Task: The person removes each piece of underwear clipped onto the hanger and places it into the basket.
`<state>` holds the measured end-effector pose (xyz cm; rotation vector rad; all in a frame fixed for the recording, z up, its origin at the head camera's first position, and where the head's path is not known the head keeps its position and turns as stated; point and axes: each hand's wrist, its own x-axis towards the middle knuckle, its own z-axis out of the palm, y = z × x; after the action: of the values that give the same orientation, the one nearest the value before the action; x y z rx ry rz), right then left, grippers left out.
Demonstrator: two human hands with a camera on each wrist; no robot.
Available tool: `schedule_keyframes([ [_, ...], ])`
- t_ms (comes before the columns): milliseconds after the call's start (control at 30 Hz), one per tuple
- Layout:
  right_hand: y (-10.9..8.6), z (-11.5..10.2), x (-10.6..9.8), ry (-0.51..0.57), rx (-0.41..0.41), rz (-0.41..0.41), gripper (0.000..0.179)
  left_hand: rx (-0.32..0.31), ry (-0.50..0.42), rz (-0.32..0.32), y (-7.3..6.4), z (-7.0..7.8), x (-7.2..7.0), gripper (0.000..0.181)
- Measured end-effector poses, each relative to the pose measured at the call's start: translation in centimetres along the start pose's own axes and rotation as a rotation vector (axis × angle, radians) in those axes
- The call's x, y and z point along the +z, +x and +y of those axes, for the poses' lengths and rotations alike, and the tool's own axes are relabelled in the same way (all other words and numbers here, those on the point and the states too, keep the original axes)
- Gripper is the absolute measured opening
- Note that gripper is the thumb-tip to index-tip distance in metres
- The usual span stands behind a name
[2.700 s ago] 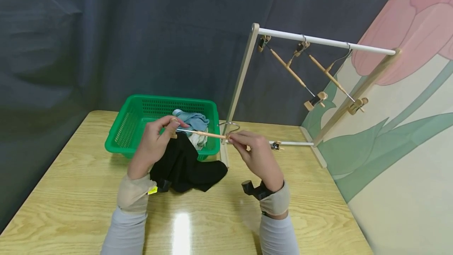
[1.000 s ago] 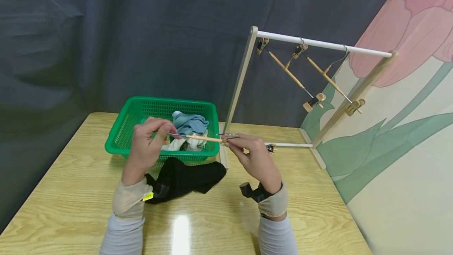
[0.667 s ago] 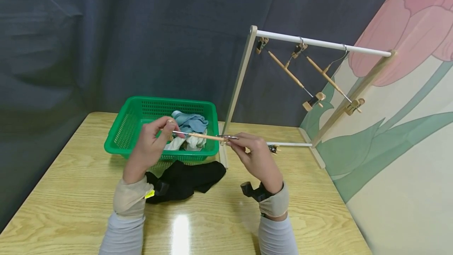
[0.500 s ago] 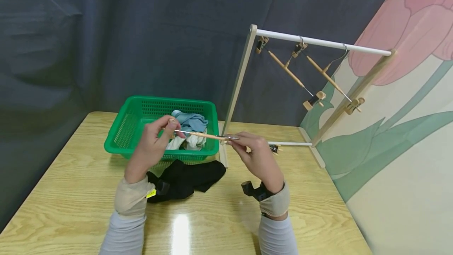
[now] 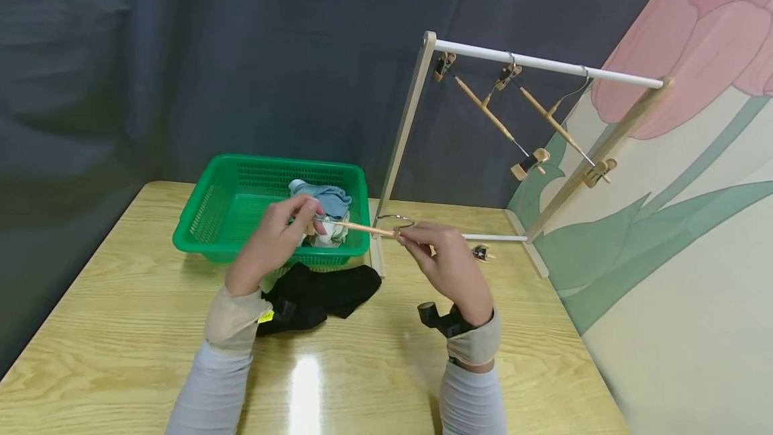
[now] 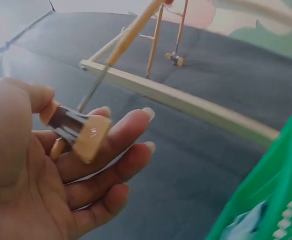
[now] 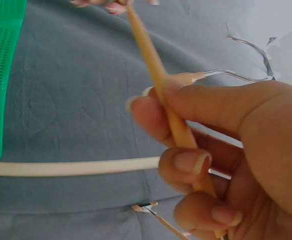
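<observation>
A wooden clip hanger [image 5: 365,227] spans the space between my two hands, above the table. My left hand [image 5: 274,233] pinches the clip [image 6: 92,137] at its left end, thumb on the clip's near side, other fingers spread behind it. My right hand [image 5: 449,264] holds the wooden bar [image 7: 148,50] near its middle, where the metal hook [image 7: 231,73] branches off. The hanger's far right end is largely hidden by that hand in the head view. On the table below lies a crumpled black cloth [image 5: 332,287], apart from the hanger and partly behind my left wrist.
A green basket [image 5: 181,237] at the back left contains blue cloth [image 5: 331,199] and white cloth [image 5: 332,233]. Right of it stands a rack with a white rail [image 5: 483,52], from which two clip hangers [image 5: 486,107] hang. A painted wall [image 5: 682,274] borders the table's right side.
The black cloth, earlier raised by the left end of the hanger, has dropped to the table. Recently both hands and the hanger have shifted slightly right, and the hook shows as a wider loop.
</observation>
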<state>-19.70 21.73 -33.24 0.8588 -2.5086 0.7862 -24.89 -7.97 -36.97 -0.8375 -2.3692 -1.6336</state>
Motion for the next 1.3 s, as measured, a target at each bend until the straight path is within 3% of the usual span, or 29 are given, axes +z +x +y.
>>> schedule_keyframes([
  [167, -0.6, 0.4, -0.5, -0.033, 0.082, -0.049, 0.017, -0.024, -0.108, -0.117, 1.2, -1.5, 0.6, 0.037],
  [333, -1.0, 0.7, -1.3, -0.045, 0.133, -0.080, 0.018, -0.021, -0.075, -0.175, 2.2, -1.9, 1.1, 0.035],
  [467, -1.6, 1.2, -2.0, -0.049, 0.180, -0.097, 0.018, -0.011, -0.065, -0.184, 3.2, -1.9, 1.9, 0.031],
  [667, -2.9, 3.1, -2.7, -0.039, 0.239, -0.134, 0.019, -0.037, -0.104, -0.156, 5.2, -1.9, 4.2, 0.038],
  [933, -5.9, 6.2, -3.3, -0.106, 0.348, -0.202, 0.020, -0.086, -0.164, 0.006, 8.1, -2.5, 7.7, 0.043],
  [1300, -10.1, 9.3, -5.3, -0.159, 0.404, -0.140, 0.021, -0.101, -0.097, 0.092, 11.9, -4.6, 12.0, 0.058],
])
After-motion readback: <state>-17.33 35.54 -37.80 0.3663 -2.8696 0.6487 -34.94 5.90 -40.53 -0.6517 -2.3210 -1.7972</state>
